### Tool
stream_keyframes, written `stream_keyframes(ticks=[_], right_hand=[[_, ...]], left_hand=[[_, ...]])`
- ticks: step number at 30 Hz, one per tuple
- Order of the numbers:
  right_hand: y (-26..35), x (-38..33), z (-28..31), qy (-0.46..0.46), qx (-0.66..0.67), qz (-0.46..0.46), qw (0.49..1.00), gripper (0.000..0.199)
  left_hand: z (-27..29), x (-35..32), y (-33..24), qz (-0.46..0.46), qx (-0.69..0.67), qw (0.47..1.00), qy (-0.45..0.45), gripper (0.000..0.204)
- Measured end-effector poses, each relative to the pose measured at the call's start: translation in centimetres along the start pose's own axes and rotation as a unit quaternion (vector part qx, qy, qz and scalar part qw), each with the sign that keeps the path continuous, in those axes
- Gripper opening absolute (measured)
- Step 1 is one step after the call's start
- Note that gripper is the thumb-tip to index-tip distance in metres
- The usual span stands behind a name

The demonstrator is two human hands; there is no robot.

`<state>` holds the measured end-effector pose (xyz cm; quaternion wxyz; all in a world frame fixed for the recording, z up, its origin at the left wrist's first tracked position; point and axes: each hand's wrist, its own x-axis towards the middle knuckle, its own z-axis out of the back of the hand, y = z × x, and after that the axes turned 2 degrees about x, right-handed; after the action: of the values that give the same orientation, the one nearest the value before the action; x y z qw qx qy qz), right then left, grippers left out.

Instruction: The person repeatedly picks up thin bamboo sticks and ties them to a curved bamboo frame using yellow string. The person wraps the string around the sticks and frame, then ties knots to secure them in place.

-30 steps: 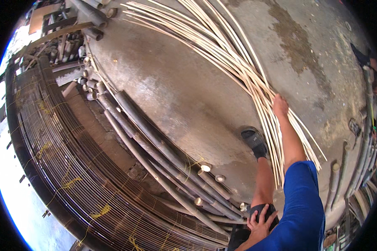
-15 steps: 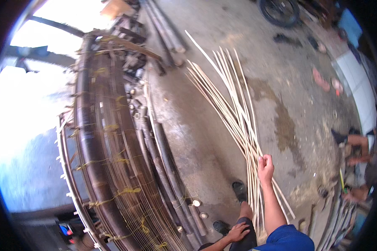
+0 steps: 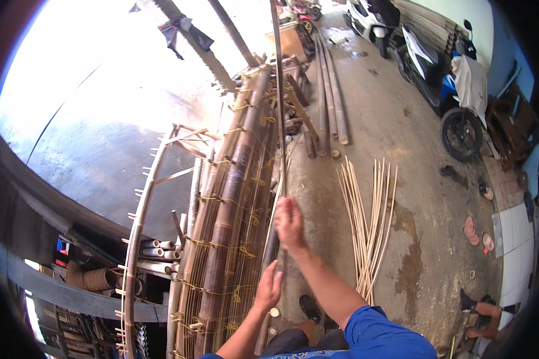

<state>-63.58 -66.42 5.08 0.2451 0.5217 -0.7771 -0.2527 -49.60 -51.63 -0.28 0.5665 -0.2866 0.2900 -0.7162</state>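
A long, thin, dark-looking bamboo strip [image 3: 281, 119] stands nearly upright before me, running past the top of the view. My right hand [image 3: 289, 225] is closed around its lower part. Just below and to the left, my left hand [image 3: 269, 287] is beside the strip with its fingers stretched out; whether it touches the strip I cannot tell. Pale thin bamboo sticks [image 3: 368, 230] lie fanned out on the floor to the right. At the left is a long bundle of brown bamboo [image 3: 224, 209], tied across with yellow cord.
A pegged bamboo rail [image 3: 142, 221] flanks the bundle at far left. Thick bamboo poles [image 3: 334, 96] lie on the floor ahead. Motorcycles [image 3: 425, 66] are parked at the far right. Pink sandals [image 3: 472, 231] lie on the right. Another person's leg [image 3: 488, 309] shows at lower right.
My right hand has left the pale sticks and moved left, now gripping an upright strip. My left hand has risen from my leg toward it. The view has swung left and up.
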Motion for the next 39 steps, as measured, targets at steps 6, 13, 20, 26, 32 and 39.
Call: stream_keyframes(ticks=[6,13,20,26,32,39], right_hand=[[-3.4,-4.0,-14.2,0.053,0.096,-0.191,0.975,0.025],[-15.8,-7.9,-15.4,0.244,-0.092,-0.367,0.893,0.018],[-16.0,-0.1,-3.0,0.445,-0.28,-0.543,0.655,0.041],[-9.6,10.7,16.9,0.101,-0.423,-0.535,0.724,0.028],[-5.5,22.3,26.0,-0.038,-0.4,-0.495,0.771,0.025],[-6.1,41.7,21.8,0.129,-0.426,-0.366,0.817,0.023]], left_hand=[[13.7,-4.0,-2.4,0.194,-0.055,0.965,-0.17,0.029],[25.9,-8.5,1.9,0.294,0.124,0.931,-0.178,0.04],[31.3,-10.6,13.7,0.515,0.165,0.837,-0.087,0.038],[29.7,4.1,9.4,0.438,0.295,0.837,-0.139,0.033],[24.3,32.3,4.8,0.27,0.209,0.928,-0.151,0.039],[16.3,60.6,-2.2,0.117,0.123,0.983,-0.071,0.062]])
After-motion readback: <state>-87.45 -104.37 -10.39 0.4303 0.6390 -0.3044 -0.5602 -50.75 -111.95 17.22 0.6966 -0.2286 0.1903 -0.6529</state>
